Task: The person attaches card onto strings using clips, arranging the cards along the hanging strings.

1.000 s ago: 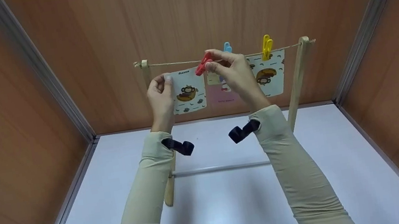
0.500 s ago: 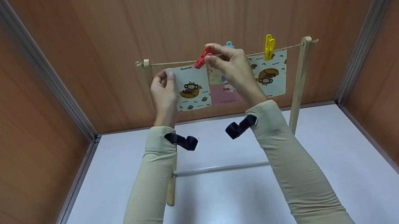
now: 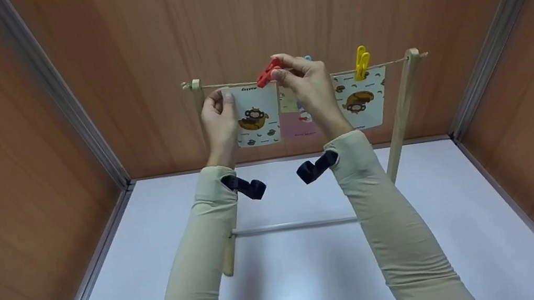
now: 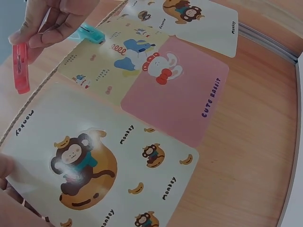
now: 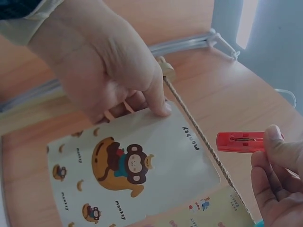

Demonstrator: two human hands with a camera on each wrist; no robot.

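My left hand point(image 3: 220, 128) pinches the left edge of a white monkey-print card point(image 3: 260, 132), near its top corner. The card's upper edge lies along a thin rope point(image 5: 191, 120). My right hand point(image 3: 315, 92) holds a red clothespin point(image 3: 266, 75) between thumb and fingers, just above the rope and the card's upper right part. In the right wrist view the red clothespin point(image 5: 241, 142) stands apart from the card, across the rope. A yellow-and-pink rabbit card point(image 4: 175, 101) hangs beside it under a blue clothespin point(image 4: 92, 34), mostly hidden by my right hand in the head view.
Another monkey card point(image 3: 363, 104) hangs at the right under a yellow clothespin point(image 3: 361, 63). Wooden posts point(image 3: 402, 114) carry the rope at both ends, and a white rod point(image 3: 294, 226) crosses low between them. A wood-grain wall point(image 3: 247, 15) stands close behind.
My left hand has raised the monkey card and shifted it slightly right, up to the rope. My right hand has lifted the red clothespin a little and moved it slightly left.
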